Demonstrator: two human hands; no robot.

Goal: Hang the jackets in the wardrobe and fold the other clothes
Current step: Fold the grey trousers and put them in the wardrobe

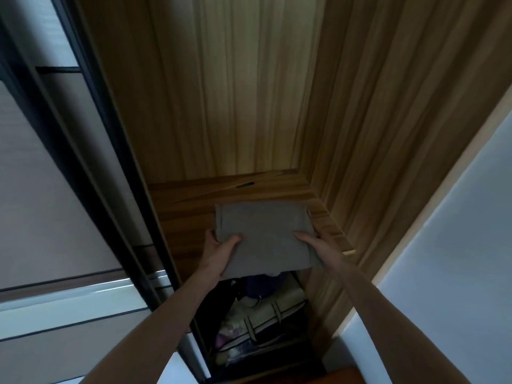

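While both arms reach forward, left hand (pixel 219 250) and right hand (pixel 310 239) each grip the folded grey garment (pixel 263 231), thumbs on top, over wardrobe shelf (pixel 188 206).

folded garment (pixel 263 236): plain grey-taupe
wardrobe (pixel 249 106): brown striped woodgrain
shelf (pixel 188 214): reddish-brown woodgrain
sliding door (pixel 41 189): beige panels, black frame
bag (pixel 266 317): cream
wall (pixel 457 245): pale blue-white

Below the shelf I see a pale handbag (pixel 266 317) with straps lying on dark bundles. A sliding door (pixel 55 189) stands at left, a white wall (pixel 457 245) at right.
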